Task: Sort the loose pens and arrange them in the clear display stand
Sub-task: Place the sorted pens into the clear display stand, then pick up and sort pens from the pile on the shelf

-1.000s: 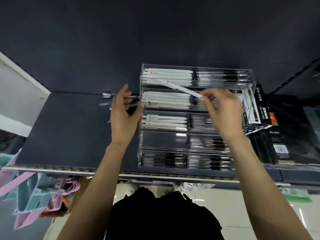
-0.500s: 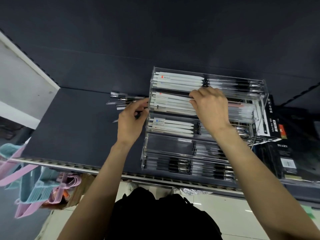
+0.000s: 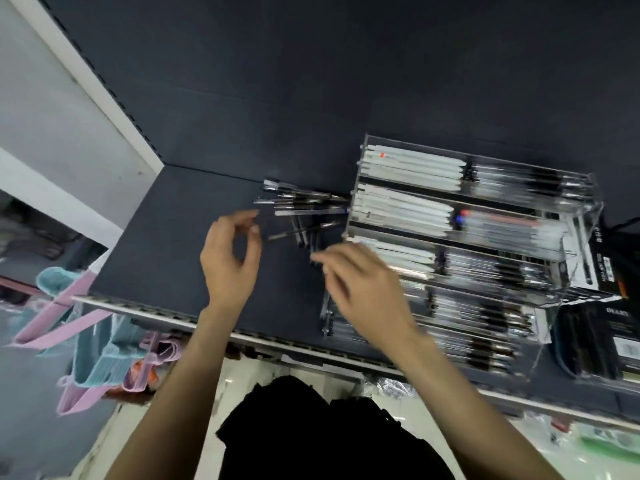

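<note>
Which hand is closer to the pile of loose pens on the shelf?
Left. The left hand hovers just left of the loose pens, nearly touching; the right hand sits below them, before the clear display stand.

The word "DIARY" appeared in pale capitals on a black box [image 3: 620, 337] at the far right of the shelf, its last letters blurred. Beside the clear display stand [image 3: 585, 216], a black-and-white carton [image 3: 604, 261] carried sideways white lettering too small and smeared to read. Small red marks on the white pens [image 3: 412, 164] in the stand could not be read.
</note>
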### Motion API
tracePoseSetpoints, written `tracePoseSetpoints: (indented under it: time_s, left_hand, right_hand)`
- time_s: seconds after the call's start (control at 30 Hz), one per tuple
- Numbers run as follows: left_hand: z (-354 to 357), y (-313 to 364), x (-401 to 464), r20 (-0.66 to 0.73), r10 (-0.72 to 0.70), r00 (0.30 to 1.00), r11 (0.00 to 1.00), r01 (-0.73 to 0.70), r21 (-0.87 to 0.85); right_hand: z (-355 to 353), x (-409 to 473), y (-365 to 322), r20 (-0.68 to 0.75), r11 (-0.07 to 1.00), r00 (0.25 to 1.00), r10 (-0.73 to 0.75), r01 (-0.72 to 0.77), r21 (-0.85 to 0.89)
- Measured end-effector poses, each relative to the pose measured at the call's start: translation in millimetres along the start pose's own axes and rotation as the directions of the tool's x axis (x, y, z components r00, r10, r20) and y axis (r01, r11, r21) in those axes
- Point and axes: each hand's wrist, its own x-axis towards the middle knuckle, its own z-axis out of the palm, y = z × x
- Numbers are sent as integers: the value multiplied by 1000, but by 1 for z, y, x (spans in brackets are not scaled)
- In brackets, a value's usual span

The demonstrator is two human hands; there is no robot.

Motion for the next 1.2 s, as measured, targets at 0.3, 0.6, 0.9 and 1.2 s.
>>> tracePoseSetpoints:
  time_s: [0.3,0.6,0.9,1.2]
  left_hand:
    - [6,-99,69,621,-61,782,972,-95,215]
    - [83,-104,109,936,-19,351,785,-575,231]
    - [59,-127,83,902,104,419,759,-620,201]
    - [44,-122,69,830,214,515,811,-568,144]
  right_hand:
    - [122,38,-25,319,770,709,629,-511,-382]
    - [150,45,-34,145,446,432,890,-758,-476]
    - [151,49,-30,88,479,475,875,-825,-300]
    - [147,56,-27,110,341,324,940,-864,-370]
